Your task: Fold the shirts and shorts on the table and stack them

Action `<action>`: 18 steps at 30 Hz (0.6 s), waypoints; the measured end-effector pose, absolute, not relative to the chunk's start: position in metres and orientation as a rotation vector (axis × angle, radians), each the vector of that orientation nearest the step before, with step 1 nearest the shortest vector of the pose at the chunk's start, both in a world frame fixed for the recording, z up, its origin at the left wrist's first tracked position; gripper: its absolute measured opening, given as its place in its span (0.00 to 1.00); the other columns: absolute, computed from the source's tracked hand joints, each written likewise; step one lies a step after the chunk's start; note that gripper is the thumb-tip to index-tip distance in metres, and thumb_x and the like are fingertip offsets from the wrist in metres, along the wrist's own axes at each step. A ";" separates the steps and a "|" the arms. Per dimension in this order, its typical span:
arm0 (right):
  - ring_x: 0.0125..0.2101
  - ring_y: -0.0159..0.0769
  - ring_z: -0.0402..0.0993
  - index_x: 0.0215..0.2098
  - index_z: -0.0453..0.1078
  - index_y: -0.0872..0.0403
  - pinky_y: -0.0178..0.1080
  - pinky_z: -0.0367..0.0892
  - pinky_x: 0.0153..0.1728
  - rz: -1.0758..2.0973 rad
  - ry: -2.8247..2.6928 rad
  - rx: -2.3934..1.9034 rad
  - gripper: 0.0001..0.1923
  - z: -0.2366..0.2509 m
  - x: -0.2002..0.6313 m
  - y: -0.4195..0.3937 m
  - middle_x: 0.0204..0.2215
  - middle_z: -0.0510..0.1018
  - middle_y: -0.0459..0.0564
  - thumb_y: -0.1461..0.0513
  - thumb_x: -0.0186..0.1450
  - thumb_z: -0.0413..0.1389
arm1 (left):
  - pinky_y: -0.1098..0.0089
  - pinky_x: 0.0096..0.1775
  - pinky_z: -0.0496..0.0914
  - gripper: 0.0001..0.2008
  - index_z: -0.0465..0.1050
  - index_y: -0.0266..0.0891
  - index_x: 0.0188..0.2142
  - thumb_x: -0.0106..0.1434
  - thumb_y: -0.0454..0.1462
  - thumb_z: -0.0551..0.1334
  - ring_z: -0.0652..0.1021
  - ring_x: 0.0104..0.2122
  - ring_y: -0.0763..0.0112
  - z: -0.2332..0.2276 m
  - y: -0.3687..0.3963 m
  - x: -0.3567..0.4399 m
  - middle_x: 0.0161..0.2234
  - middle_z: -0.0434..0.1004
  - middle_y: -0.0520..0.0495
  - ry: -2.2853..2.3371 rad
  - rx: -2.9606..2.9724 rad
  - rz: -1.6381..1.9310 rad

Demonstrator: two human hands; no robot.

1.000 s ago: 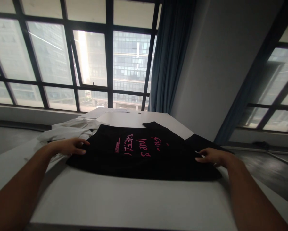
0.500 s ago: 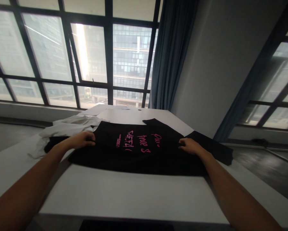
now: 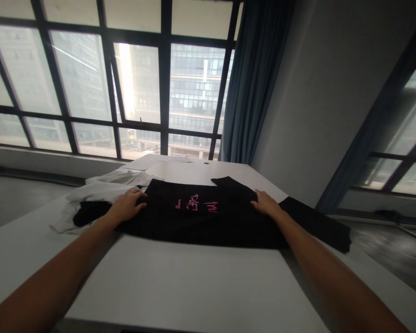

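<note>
1. First, square the black shirt (image 3: pixel 201 231) lying across the white table (image 3: pixel 194 282).
2. Note contact: left hand (image 3: pixel 130 204) and right hand (image 3: pixel 265 202) touch opposite sides; whether either pinches cloth cannot be told.
3. Move both sides equally; avoid creases.

On my feed I see a white table (image 3: pixel 194 286) with a black garment (image 3: pixel 201 231) spread across it, pink lettering up. Left of that I make out rumpled white cloth (image 3: pixel 105 188); pale papers (image 3: pixel 141 162) lie toward the far end.
</note>
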State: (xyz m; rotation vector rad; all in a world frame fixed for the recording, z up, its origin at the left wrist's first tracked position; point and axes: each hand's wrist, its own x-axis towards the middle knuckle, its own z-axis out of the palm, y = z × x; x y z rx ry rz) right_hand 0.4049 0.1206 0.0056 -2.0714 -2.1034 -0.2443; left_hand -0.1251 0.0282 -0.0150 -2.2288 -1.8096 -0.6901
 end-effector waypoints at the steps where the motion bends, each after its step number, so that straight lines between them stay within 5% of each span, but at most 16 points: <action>1: 0.59 0.51 0.65 0.66 0.57 0.61 0.46 0.63 0.56 -0.193 -2.172 -2.069 0.31 -0.001 0.403 0.119 0.62 0.64 0.65 0.57 0.67 0.53 | 0.55 0.53 0.67 0.18 0.76 0.41 0.44 0.60 0.47 0.57 0.75 0.51 0.52 -0.016 0.027 -0.118 0.51 0.77 0.41 -1.750 -2.264 -0.674; 6: 0.63 0.49 0.59 0.66 0.58 0.56 0.47 0.58 0.61 0.007 -2.406 -1.929 0.34 -0.023 0.405 0.085 0.65 0.60 0.60 0.45 0.70 0.45 | 0.58 0.61 0.60 0.26 0.75 0.44 0.52 0.68 0.54 0.49 0.71 0.58 0.59 -0.031 0.023 -0.081 0.58 0.73 0.45 -1.514 -2.626 -0.599; 12: 0.69 0.49 0.39 0.71 0.48 0.48 0.60 0.43 0.65 0.139 -2.364 -2.061 0.36 -0.051 0.426 0.044 0.70 0.47 0.52 0.42 0.71 0.33 | 0.49 0.65 0.43 0.30 0.55 0.49 0.67 0.70 0.54 0.44 0.54 0.68 0.59 -0.058 0.026 -0.075 0.70 0.49 0.46 -1.689 -2.780 -0.173; 18: 0.69 0.50 0.39 0.71 0.46 0.49 0.61 0.43 0.64 0.177 -2.367 -2.034 0.37 -0.052 0.434 0.041 0.70 0.46 0.53 0.42 0.71 0.34 | 0.49 0.66 0.39 0.31 0.49 0.46 0.69 0.71 0.52 0.42 0.48 0.69 0.60 -0.062 0.023 -0.076 0.70 0.43 0.45 -1.727 -2.767 -0.117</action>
